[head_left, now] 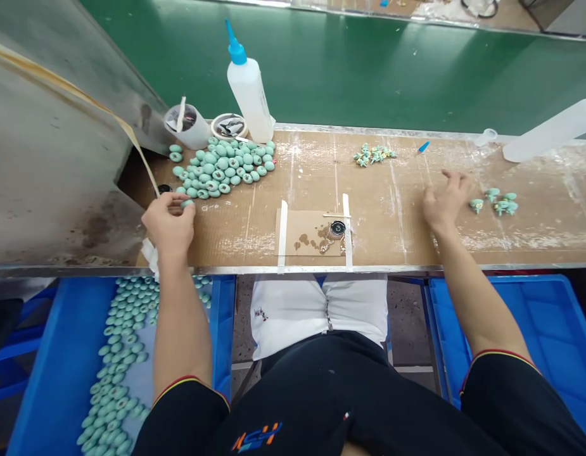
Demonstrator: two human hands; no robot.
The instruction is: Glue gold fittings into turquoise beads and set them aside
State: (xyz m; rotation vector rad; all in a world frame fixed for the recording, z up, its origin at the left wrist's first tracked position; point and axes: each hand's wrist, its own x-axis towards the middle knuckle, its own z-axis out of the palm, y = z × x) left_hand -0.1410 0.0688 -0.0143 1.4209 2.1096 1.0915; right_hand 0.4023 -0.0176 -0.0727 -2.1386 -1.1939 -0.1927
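Left panel: a grey metal panel (45, 133) stands at the far left, stained with brown streaks, and a tan strip (131, 142) runs down its edge.

Left bin: a blue bin (59, 373) sits below the bench, holding rows of teal knobs (116, 354).

Left hand: the left hand (168, 225) is closed, pinching a small teal knob (187, 203) between its fingers just above the near edge of the bench (235, 270). A white cloth (149, 256) shows beneath the hand.

Back left: a white cup (184, 126) holding a stick and a round dish (229, 126) stand behind a heap of knobs (221, 166). A white glue bottle (249, 95) with a blue nozzle lies tilted beside the heap.

Middle: a cardboard square (305, 233), taped down with white strips and marked with brown stains, carries a small dark jar (337, 229).

Back middle: a cluster of small teal parts (374, 154) lies on the bench, with a blue cap (423, 147) to its right.

Right hand: the right hand (447, 201) has its fingers spread and apart, holding nothing, just beside a few teal parts (498, 201).

Right bin: a second blue bin (502, 316) sits below the bench.
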